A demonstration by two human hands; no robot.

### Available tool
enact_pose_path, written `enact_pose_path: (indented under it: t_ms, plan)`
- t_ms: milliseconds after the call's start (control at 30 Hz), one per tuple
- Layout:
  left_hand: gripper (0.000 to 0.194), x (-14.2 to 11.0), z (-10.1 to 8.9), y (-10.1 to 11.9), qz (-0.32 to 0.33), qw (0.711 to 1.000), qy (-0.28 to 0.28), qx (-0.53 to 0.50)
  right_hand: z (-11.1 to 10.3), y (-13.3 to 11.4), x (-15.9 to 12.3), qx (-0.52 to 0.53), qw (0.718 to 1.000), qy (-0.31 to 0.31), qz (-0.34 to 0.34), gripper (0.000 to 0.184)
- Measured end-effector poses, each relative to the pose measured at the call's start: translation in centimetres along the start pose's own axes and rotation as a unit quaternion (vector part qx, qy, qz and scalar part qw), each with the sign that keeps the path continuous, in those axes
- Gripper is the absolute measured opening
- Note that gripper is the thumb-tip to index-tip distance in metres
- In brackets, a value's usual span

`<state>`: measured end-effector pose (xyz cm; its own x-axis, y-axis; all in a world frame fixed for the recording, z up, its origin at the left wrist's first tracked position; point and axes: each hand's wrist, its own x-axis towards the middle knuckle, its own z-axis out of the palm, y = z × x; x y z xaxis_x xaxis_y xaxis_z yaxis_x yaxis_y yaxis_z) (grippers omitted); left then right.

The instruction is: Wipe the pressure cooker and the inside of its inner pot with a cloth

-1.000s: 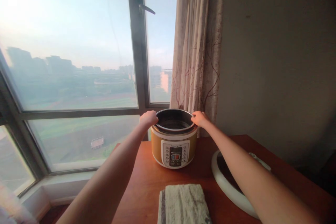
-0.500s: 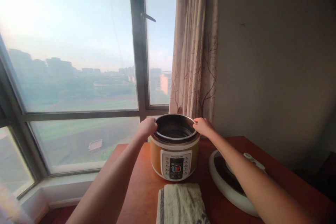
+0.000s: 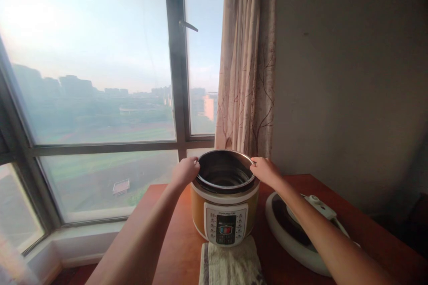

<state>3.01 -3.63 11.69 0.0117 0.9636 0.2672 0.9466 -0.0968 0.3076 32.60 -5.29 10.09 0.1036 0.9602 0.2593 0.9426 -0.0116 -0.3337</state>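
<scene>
An electric pressure cooker [image 3: 197, 211] with a yellow body, a white front panel and no lid on it stands on the wooden table. Inside it sits a dark inner pot [image 3: 225, 169] with a shiny rim. My left hand [image 3: 187, 170] is closed on the left side of the rim, and my right hand [image 3: 265, 170] grips the opposite side. Whether the fingers hold the inner pot alone or the cooker's edge too, I cannot tell. The cooker's front bottom edge overlaps a folded cloth [image 3: 230, 262]. To the right, the round lid [image 3: 284, 231] lies partly behind my right forearm.
The table [image 3: 177, 249] ends at its left edge beside a window sill [image 3: 90, 236]. Behind it are a large window with a grey frame [image 3: 179, 75], a patterned curtain [image 3: 245, 75] and a plain wall [image 3: 334, 89].
The whole cooker has come nearer to me along with both hands, and its front now covers the far end of the cloth. The lid and the cloth stay in place.
</scene>
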Motion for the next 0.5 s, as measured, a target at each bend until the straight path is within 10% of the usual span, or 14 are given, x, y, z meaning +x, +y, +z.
enact_pose_path:
  t_ms: [500]
  plan:
    - [0.046,-1.1,0.1,0.0,-0.024,0.997,0.055,-0.039,0.0,0.4,-0.1,0.015,0.999,0.021,-0.025,0.039]
